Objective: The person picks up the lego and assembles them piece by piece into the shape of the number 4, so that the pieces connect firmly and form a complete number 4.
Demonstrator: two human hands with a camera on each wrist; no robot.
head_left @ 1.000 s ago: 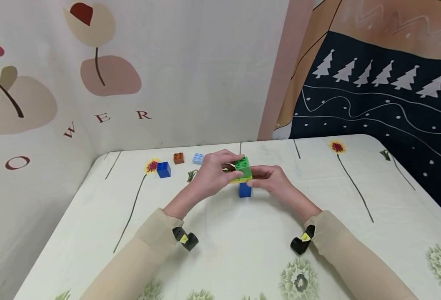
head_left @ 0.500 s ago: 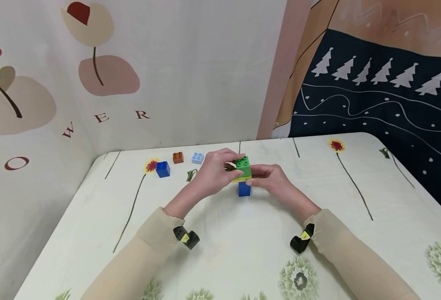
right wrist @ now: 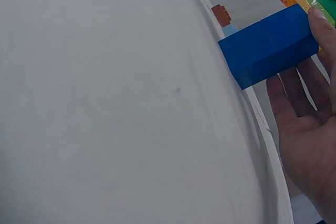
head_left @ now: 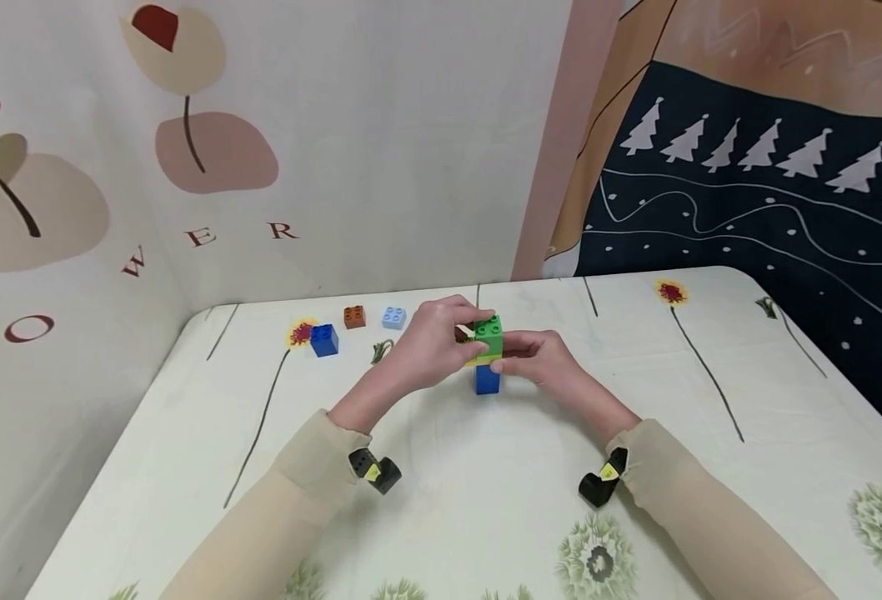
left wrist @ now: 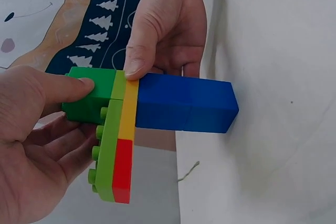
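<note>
A pale wall cloth (head_left: 381, 150) with printed flowers and letters fills the background from where I watch, and to the right hangs a dark cloth (head_left: 719, 225) with white trees. Below them, the surface (head_left: 441, 525) wears a white cover with flower prints. My attention goes to the built stack, upright near the middle, its blue column (left wrist: 184, 103) appearing to stand on the cover. Through the left wrist view I make out an orange layer (left wrist: 129, 108) above the blue, a red brick (left wrist: 123, 171) in line with it, a studded lime piece (left wrist: 108, 156) over both, jutting out sideways, and a green brick (head_left: 489, 337) at the top. Of the two hands, the left hand (head_left: 441, 343) pinches that green brick. The right hand (head_left: 546, 358) grips the stack from the other side, thumb against the orange layer. Farther back on the left I see a loose blue brick (head_left: 324, 340), a brown brick (head_left: 354, 317) and a light blue brick (head_left: 393, 317), all well apart from the stack.
</note>
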